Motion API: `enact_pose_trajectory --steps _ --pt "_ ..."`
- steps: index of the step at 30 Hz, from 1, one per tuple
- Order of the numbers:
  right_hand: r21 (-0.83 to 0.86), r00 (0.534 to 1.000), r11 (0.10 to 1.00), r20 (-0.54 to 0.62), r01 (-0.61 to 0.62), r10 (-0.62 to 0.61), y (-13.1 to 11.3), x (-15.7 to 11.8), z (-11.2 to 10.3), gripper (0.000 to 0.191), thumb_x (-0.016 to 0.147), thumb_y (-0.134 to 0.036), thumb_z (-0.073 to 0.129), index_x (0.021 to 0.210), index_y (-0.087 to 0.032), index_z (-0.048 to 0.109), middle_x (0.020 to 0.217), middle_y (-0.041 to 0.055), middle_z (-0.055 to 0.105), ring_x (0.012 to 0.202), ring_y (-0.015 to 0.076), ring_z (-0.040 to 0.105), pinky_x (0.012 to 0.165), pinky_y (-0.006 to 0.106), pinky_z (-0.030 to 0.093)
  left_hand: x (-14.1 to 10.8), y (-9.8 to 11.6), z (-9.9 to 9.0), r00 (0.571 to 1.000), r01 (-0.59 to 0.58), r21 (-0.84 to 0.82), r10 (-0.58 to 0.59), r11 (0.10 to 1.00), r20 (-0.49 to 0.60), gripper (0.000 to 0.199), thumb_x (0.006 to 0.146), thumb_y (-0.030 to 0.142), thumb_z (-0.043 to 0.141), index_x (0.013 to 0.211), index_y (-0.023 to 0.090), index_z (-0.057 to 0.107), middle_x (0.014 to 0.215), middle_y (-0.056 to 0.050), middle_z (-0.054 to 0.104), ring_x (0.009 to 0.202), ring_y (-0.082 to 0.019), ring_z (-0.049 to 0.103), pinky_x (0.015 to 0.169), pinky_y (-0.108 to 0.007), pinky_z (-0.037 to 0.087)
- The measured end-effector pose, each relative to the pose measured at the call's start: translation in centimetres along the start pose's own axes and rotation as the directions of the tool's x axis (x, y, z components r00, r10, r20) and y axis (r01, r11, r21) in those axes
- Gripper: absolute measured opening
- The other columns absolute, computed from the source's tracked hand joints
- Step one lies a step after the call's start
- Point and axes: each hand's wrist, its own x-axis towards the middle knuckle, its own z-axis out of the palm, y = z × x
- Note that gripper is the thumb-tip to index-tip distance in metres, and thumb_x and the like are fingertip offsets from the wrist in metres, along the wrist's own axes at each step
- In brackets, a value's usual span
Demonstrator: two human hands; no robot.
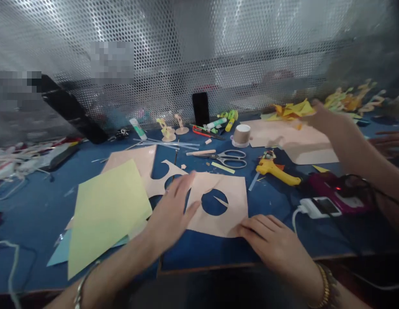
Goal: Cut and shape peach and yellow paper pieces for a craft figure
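A pale pink paper square (234,189) with a round hole cut in it lies on the blue table in front of me. My left hand (175,204) rests at its left edge, fingers spread, partly over a pink scrap (154,186) with curved cut-outs. At the lower right corner of the square, my right hand (266,236) has its thumb and fingers closed on the paper. A thin pointed paper sliver (221,201) shows within the round hole. Grey-handled scissors (229,159) lie behind the square.
Yellow sheets (105,210) lie at the left. A yellow glue gun (278,171), a white charger (320,207) and a paper cup (242,135) stand or lie to the right. Another person's hand (321,116) reaches in near yellow paper pieces (294,110). A black phone (201,108) leans behind.
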Motion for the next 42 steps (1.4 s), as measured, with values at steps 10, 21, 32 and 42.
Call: enact_pose_trajectory --steps 10,21,32,42 --pt "0.353 0.996 0.932 0.063 -0.078 0.059 -1.6 -0.1 -0.6 0.028 0.100 -0.021 0.038 0.099 -0.016 0.066 0.092 0.0050 0.071 0.077 0.0168 0.059 0.068 0.030 0.051 -6.5 5.7 4.9 0.975 -0.224 -0.101 0.222 0.969 -0.028 0.016 0.092 0.023 0.054 0.104 0.023 0.064 0.095 -0.002 0.070 0.085 -0.021 0.064 0.074 -0.034 0.049" --pt "0.451 0.974 0.863 0.117 -0.228 0.196 -1.9 0.1 -0.5 0.014 0.092 -0.014 0.054 0.089 -0.020 0.067 0.083 0.0005 0.069 0.073 0.0149 0.059 0.065 0.028 0.049 -6.4 5.8 5.6 0.973 -0.166 -0.175 0.133 0.971 -0.188 0.012 0.084 0.011 0.060 0.085 0.021 0.066 0.086 0.000 0.072 0.079 -0.018 0.064 0.071 -0.031 0.046" --pt "0.269 0.995 0.959 0.051 -0.091 0.081 -1.7 -1.2 0.1 0.029 0.093 -0.011 0.049 0.111 -0.023 0.068 0.085 0.0011 0.072 0.072 0.0139 0.062 0.065 0.028 0.045 -6.4 5.4 5.4 0.964 -0.170 -0.213 0.118 0.962 -0.239 0.013 0.080 0.010 0.062 0.085 0.021 0.068 0.084 0.000 0.074 0.079 -0.017 0.066 0.074 -0.029 0.046" --pt "0.251 0.996 0.964 0.043 -0.086 0.078 -1.6 -1.1 0.1 0.023 0.091 -0.011 0.052 0.103 -0.020 0.069 0.093 0.0033 0.072 0.078 0.0163 0.064 0.068 0.030 0.046 -6.6 5.2 5.4 0.969 -0.177 -0.218 0.131 0.960 -0.209 0.013 0.081 0.010 0.062 0.086 0.020 0.068 0.087 0.000 0.074 0.081 -0.016 0.066 0.074 -0.030 0.046"
